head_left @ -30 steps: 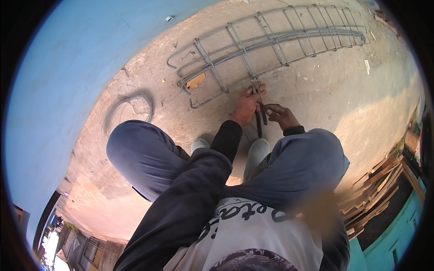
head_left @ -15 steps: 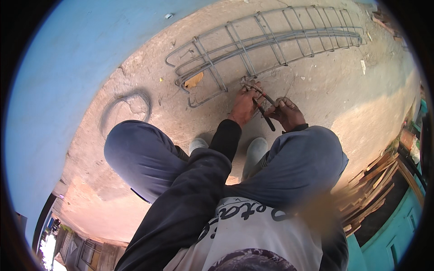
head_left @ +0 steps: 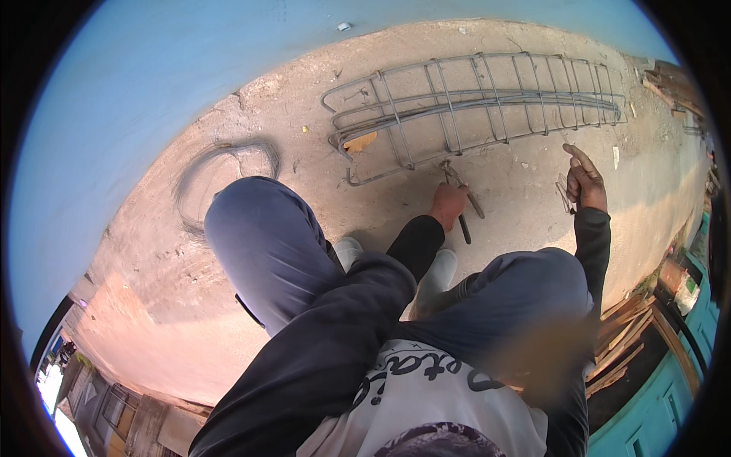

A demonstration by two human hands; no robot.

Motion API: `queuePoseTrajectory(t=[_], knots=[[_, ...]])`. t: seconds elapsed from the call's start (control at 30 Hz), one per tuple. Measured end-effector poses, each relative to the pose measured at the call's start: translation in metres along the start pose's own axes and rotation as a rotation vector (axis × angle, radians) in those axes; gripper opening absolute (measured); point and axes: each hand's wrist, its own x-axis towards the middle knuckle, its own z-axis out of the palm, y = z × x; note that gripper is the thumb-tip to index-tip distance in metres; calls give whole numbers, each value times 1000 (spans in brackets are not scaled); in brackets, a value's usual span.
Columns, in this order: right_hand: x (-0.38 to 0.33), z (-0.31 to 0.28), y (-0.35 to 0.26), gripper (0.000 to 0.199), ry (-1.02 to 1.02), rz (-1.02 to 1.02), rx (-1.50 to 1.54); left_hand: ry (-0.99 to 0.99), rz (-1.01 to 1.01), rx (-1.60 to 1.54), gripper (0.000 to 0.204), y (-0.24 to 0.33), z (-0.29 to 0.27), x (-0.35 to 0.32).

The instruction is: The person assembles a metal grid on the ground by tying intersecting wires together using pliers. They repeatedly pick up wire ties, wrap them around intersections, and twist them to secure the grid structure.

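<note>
My left hand (head_left: 449, 202) is closed around a pair of pincers (head_left: 474, 202) with dark handles, their jaws pointing away from me. Those jaws are close to the near side of a long cage of steel reinforcing bars (head_left: 454, 129) lying on the ground. Off to the right, my right hand (head_left: 588, 185) is raised with one finger stretched out and the others curled. Thin bent pieces of wire (head_left: 564, 193) show beside its curled fingers and seem held there.
A loose coil of thin wire (head_left: 221, 156) lies left of my knee. One dry leaf (head_left: 361, 142) rests inside the cage's left end. A blue wall (head_left: 152, 84) borders the ground at far left. Wooden strips (head_left: 624, 335) are piled at lower right.
My right hand has moved away from the pincers to the right, its finger now extended. My left hand still has the pincers. The whole view has shifted somewhat.
</note>
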Motion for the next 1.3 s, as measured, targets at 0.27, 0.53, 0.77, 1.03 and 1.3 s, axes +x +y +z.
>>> queuePoseTrajectory(t=[0.27, 0.53, 0.77, 1.03, 1.3], knots=[[36, 119, -73, 29, -217, -166, -490, -120, 330, -718, 54, 111, -92, -32], [38, 188, -117, 26, -258, -126, -337, -77, 716, -795, 29, 153, -149, -36], [54, 194, -135, 32, -334, -141, -428, -134, 716, -675, 25, 176, -177, -37], [77, 175, -109, 30, -354, 13, -349, -159, 580, -479, 31, 170, -169, -12], [105, 128, 26, 20, -225, -84, -266, 368, 692, 267, 28, 158, -183, 71]])
